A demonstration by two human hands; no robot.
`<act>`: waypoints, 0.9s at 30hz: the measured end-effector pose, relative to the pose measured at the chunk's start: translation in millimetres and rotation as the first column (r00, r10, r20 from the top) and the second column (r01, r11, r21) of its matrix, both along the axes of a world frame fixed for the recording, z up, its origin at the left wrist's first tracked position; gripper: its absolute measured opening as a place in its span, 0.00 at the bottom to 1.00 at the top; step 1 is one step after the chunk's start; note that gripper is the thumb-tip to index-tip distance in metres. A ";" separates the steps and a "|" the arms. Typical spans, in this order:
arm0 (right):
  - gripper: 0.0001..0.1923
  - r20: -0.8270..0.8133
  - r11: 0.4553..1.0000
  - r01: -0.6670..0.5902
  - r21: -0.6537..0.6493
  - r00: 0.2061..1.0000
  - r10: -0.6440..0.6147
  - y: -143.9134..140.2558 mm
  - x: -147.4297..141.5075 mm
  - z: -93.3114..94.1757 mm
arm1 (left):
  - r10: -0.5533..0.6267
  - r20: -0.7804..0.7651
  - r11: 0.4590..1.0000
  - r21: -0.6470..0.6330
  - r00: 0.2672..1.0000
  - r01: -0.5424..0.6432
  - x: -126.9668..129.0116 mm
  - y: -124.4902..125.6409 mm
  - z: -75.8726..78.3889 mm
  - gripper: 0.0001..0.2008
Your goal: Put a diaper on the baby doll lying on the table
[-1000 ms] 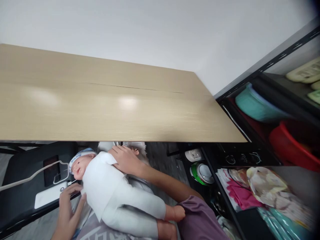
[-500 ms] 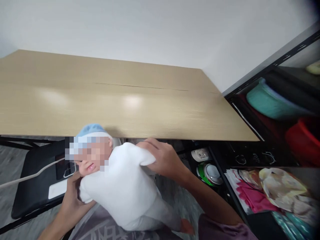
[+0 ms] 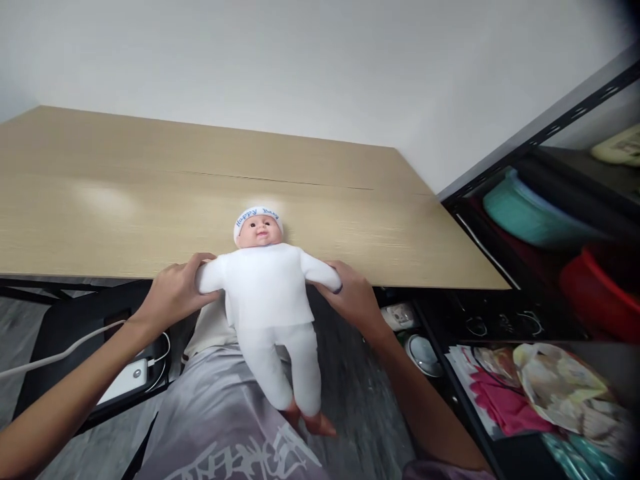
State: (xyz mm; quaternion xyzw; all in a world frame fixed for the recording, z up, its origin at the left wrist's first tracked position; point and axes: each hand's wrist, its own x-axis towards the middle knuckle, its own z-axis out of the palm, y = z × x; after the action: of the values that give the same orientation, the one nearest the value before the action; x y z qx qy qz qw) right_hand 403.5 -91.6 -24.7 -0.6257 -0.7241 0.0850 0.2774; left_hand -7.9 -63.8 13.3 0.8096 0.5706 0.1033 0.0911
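A baby doll (image 3: pixel 267 287) in a white top and white trousers faces up, its arms spread to both sides. Its white cap carries blue lettering. My left hand (image 3: pixel 181 288) is closed around the doll's arm on the left. The other arm is gripped by my right hand (image 3: pixel 350 293), thumb on top. The doll's head lies over the near edge of the wooden table (image 3: pixel 150 213), while its legs and bare feet hang in front of my shirt. Some of my fingers are hidden behind the doll's sleeves.
Below the table's left side stands a black seat (image 3: pixel 65 353) with a white power bank (image 3: pixel 127 381) and a cable (image 3: pixel 75 348). On the right, a black shelf holds a teal basin (image 3: pixel 540 217), a red basin (image 3: pixel 600 293), pink cloth (image 3: pixel 510 403) and plastic bags (image 3: pixel 565 380).
The doll has turned from tilted on its side to straight and face up. Its head has moved right and up over the table edge. Both hands now hold its outstretched arms.
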 end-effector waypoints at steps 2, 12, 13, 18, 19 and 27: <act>0.18 -0.020 1.000 -0.003 0.006 1.000 0.004 -1.4 1.8 -5.5 | 0.034 -0.085 0.999 0.024 0.996 -0.032 -5.3 2.7 -3.3 0.31; 0.22 0.007 0.999 -0.038 0.018 0.999 0.038 72.6 1.8 -25.3 | 0.112 -0.133 0.993 0.057 0.985 -0.105 -14.6 67.0 -5.6 0.30; 0.23 0.014 0.999 -0.043 0.015 0.999 0.042 86.3 2.1 -27.0 | 0.109 -0.122 0.993 0.062 0.987 -0.102 -14.0 81.6 -5.4 0.29; 0.30 0.068 0.998 -0.048 0.048 0.997 0.045 162.6 3.1 -34.8 | 0.089 -0.031 0.996 0.024 0.996 -0.089 -13.6 166.6 -13.2 0.29; 0.32 0.078 0.997 -0.051 0.054 0.996 0.047 178.9 3.4 -36.2 | 0.090 -0.013 0.996 0.020 0.996 -0.089 -13.6 183.6 -15.5 0.30; 0.37 0.098 0.993 0.022 0.120 0.995 -0.034 291.7 1.8 -45.4 | 0.095 0.045 0.990 0.105 0.994 -0.099 -9.8 293.2 -32.4 0.37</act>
State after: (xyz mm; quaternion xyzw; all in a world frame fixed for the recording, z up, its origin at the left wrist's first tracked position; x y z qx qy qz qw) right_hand 405.3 200.1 -70.1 -0.6217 -0.7320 0.0066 0.2788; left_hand -17.7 229.4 -19.1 0.7824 0.6009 0.1543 0.0539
